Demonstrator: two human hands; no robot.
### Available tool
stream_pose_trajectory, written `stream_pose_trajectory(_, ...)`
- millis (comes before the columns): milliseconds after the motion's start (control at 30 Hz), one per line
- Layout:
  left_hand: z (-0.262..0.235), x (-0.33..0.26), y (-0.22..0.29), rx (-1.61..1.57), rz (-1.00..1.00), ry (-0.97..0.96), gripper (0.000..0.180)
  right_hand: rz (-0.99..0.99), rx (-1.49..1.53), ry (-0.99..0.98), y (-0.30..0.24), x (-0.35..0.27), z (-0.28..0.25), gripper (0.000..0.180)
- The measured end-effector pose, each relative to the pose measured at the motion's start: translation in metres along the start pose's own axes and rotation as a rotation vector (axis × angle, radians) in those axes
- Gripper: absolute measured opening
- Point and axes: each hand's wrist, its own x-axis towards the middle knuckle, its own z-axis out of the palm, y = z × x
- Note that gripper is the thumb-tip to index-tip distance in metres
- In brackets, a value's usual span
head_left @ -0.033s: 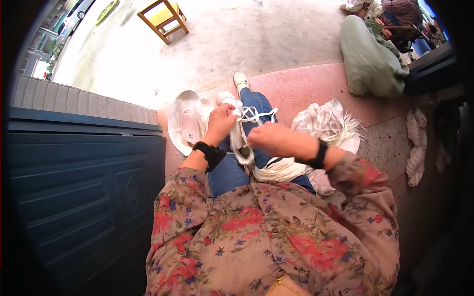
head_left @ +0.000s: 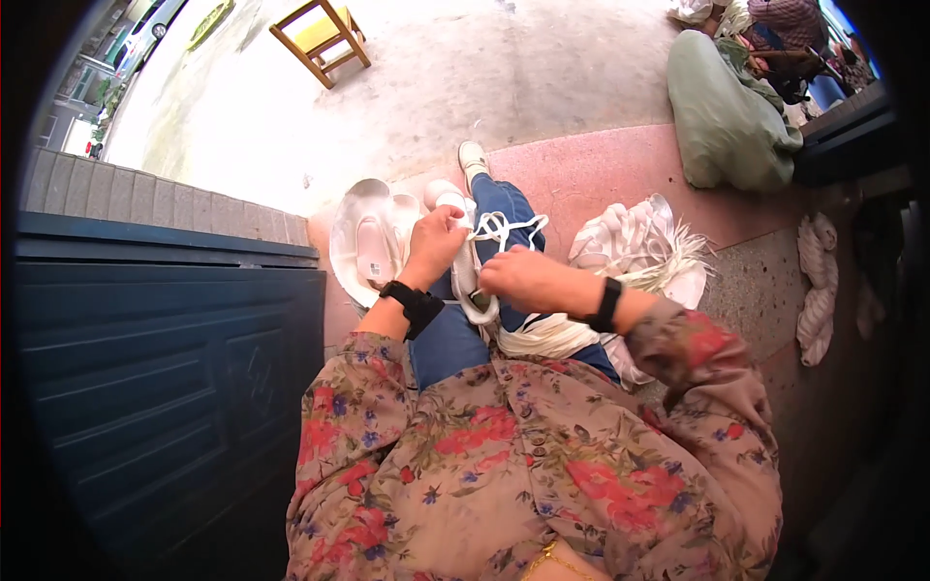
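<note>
Left hand (head_left: 433,244) grips one white shoe (head_left: 465,263), set right between the hands; right hand (head_left: 535,279) curls beside it, its hold unclear! One blue door (head_left: 174,358) bounds the left; open floor (head_left: 484,87) ahead, one chair (head_left: 325,44) there.

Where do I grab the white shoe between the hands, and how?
Probably by the heel, coming from the near side: the white shoe points its toe away. Thumb inside the opening, fingers outside, might suit that raised heel. The left hand and right hand crowd the middle, and loose laces lie to its right.
</note>
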Motion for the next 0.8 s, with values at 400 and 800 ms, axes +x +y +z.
stream_pose_trajectory(400,-0.029,-0.033,-0.002,-0.664,-0.178,-0.017,0.030,0.090,-0.248,0.099,0.039,0.030,0.065,0.011)
stream_pose_trajectory(800,-0.034,-0.050,-0.002,-0.817,-0.117,0.005,0.029,0.104,-0.159,0.106,0.044,0.028,0.065,0.006)
